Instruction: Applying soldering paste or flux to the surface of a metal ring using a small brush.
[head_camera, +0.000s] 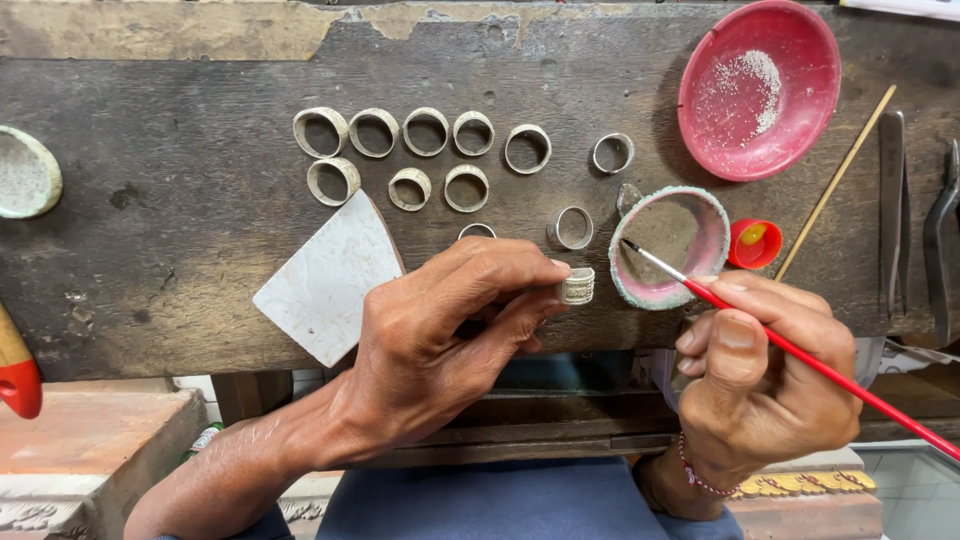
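Observation:
My left hand (445, 325) pinches a silver ring (577, 286) between thumb and fingertips, just above the near edge of the dark wooden bench (180, 220). My right hand (760, 375) holds a thin red-handled brush (800, 352); its tip points up-left into a small pink bowl with a crusted rim (718, 232). Several unfinished silver ring bands (400, 150) lie in rows on the bench beyond my left hand, two more (572, 227) nearer the bowl.
A larger red dish (800, 110) with white powder sits at the back right. A red bottle cap (754, 244), wooden stick (835, 180), tweezers (892, 200) and pliers (940, 240) lie at right. A white tile shard (325, 280) and pale dish (25, 172) are at left.

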